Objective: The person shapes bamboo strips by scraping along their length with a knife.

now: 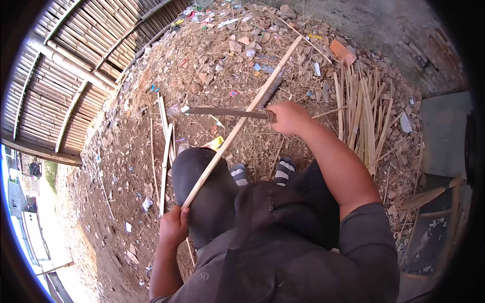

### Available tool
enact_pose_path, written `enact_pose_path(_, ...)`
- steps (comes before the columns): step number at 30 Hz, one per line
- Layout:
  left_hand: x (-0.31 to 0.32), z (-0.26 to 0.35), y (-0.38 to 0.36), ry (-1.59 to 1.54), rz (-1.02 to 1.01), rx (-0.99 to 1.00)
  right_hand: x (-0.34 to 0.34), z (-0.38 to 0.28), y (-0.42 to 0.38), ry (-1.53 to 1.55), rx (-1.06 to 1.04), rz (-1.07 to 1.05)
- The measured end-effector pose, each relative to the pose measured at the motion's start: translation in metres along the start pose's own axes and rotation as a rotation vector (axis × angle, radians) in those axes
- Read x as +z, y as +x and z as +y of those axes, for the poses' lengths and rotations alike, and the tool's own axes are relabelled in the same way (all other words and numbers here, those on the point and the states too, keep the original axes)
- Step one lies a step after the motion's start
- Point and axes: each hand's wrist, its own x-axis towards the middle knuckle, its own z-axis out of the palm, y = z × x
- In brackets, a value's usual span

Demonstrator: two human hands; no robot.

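A long pale bamboo strip (275, 76) slants across the view, its near end closed in the fist of my left hand (174, 225). It passes over my dark-clothed left knee (194, 174), and its far end points away over the littered ground. My right hand (289, 118) is wrapped around the handle of a machete (222, 111). The long blade points left and crosses the strip near its middle, with a pale, bent-looking tip. Beside the strip, just beyond my right hand, lies a dark ridged piece (271, 92).
A pile of split bamboo strips (364, 111) lies to the right, and a few more strips (165, 146) are on the left. Stones, straw and litter cover the ground. A bamboo wall (76, 70) stands at upper left, a grey panel (444, 131) at right. Striped sandals (285, 170) show below.
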Motion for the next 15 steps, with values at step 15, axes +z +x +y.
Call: enact_pose_path(15,-0.002,-0.006,-0.009,0.022,-0.044,-0.045,-0.005,-0.004,-0.011,-0.119,-0.058,0.11)
